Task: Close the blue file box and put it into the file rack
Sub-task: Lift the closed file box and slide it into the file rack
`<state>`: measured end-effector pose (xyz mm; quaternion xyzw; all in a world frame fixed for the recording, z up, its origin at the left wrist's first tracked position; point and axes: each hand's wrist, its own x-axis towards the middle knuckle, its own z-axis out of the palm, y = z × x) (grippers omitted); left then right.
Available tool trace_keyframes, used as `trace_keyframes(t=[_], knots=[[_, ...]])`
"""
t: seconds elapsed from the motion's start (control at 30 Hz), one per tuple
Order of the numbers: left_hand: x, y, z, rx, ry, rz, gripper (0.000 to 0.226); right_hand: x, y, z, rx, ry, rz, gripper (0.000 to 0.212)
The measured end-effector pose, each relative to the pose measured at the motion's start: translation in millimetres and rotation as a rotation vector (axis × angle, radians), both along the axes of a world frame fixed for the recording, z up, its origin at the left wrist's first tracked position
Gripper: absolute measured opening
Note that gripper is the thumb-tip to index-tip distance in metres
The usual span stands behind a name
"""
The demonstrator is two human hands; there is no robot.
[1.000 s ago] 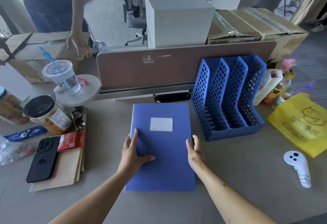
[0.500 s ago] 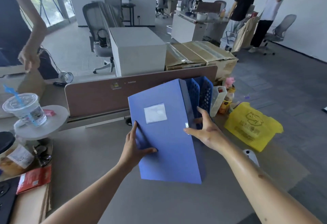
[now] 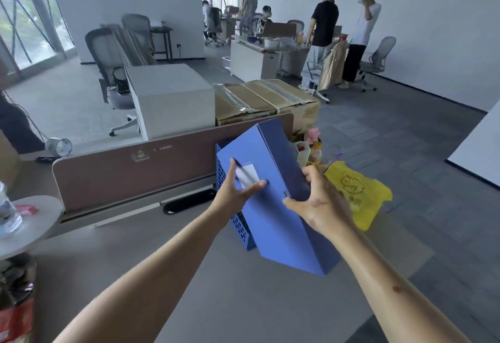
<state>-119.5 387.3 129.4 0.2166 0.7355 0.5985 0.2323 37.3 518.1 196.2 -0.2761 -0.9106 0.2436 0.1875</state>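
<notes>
The blue file box [image 3: 273, 223], closed and with a white label on its front, is held tilted in the air right above and in front of the blue perforated file rack [image 3: 238, 223]. Most of the rack is hidden behind the box; only its left wall shows. My left hand [image 3: 234, 189] lies flat on the box's front face with fingers spread. My right hand [image 3: 318, 202] grips the box's right edge and spine. Whether the box's lower corner touches the rack I cannot tell.
A brown desk divider [image 3: 130, 172] runs behind the rack. A yellow bag [image 3: 357, 191] and small bottles [image 3: 311, 147] lie right of the rack. A round white stand [image 3: 29, 223] with a cup is at the left. Cardboard boxes [image 3: 265, 99] sit beyond the divider; several people stand farther back.
The box went from lying flat on the desk to being lifted, stood on end and carried right over the rack. My head view rose and swung right.
</notes>
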Motion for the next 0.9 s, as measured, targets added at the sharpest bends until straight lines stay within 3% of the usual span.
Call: trace_keyframes(t=[0.33, 0.47, 0.9], knots=[[-44, 12, 46, 0.044, -0.071, -0.136, 0.136, -35, 1, -14, 0.117, 0.172, 0.019, 0.062], [-60, 15, 38, 0.063, -0.003, -0.154, 0.122, -49, -1, -33, 0.062, 0.251, 0.062, 0.065], [-88, 14, 10, 0.048, 0.184, -0.182, 0.129, -92, -4, -117, -0.262, 0.459, 0.128, 0.067]])
